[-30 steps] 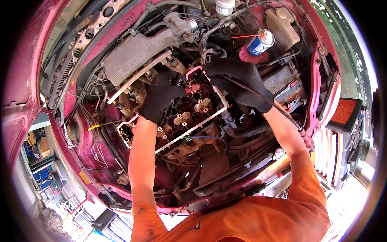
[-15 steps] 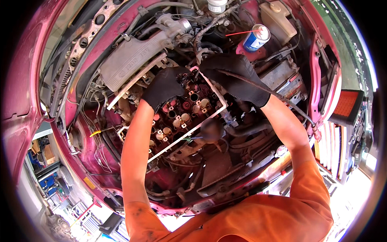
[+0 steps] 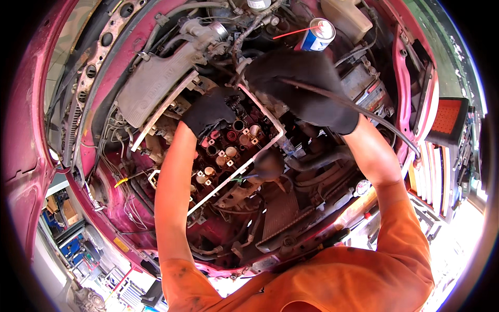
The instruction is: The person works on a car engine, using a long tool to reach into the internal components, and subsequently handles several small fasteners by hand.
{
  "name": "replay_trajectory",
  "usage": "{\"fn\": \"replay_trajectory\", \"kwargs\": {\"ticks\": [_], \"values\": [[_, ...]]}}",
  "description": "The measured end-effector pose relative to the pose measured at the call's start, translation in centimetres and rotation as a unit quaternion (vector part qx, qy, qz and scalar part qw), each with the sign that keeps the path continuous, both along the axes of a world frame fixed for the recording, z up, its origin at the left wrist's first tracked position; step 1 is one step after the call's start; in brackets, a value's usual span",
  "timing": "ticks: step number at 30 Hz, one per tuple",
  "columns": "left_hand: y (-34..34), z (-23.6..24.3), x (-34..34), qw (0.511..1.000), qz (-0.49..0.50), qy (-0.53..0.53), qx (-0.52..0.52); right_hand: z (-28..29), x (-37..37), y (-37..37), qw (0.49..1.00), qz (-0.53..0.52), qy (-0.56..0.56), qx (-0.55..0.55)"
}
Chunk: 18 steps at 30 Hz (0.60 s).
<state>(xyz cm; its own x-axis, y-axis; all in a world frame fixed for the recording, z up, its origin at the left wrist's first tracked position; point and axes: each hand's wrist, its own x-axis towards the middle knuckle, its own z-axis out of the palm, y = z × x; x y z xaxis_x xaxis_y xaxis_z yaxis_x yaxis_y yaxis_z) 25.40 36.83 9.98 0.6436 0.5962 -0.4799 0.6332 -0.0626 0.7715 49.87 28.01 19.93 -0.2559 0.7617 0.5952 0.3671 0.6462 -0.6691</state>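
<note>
Both hands wear black gloves over an open engine. My left hand [image 3: 210, 112] is closed, with its fingers curled down at the far end of the uncovered cylinder head [image 3: 221, 156]; what they grip is hidden. Just right of that end, beyond the pale gasket edge [image 3: 267, 113], my right hand [image 3: 306, 88] is bent over the engine. Its fingers look closed, though what they hold does not show. A dark hose [image 3: 384, 122] crosses the back of this hand and wrist and stretches to the right fender.
A spray can [image 3: 318, 36] with a red straw stands behind my right hand. The grey intake cover [image 3: 153, 86] lies left of the cylinder head. Nearer me are a round dark part [image 3: 269, 164] and the radiator [image 3: 283, 216]. A tool cart [image 3: 447, 122] stands beyond the right fender.
The view has shifted slightly. My right hand has risen and looks larger and blurred, and the hose has moved with it. My left hand stays at the far end of the cylinder head.
</note>
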Motion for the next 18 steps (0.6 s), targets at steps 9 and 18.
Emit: {"fn": "replay_trajectory", "kwargs": {"ticks": [9, 18], "values": [[-0.7, 2.9, 1.7, 0.998, -0.037, 0.053, -0.012, -5.0, -0.4, -1.4, 0.999, 0.008, 0.032, -0.023], [0.7, 3.8, 0.8, 0.999, -0.004, 0.033, 0.035, -6.0, -0.3, -1.8, 0.987, 0.098, -0.026, -0.123]]}}
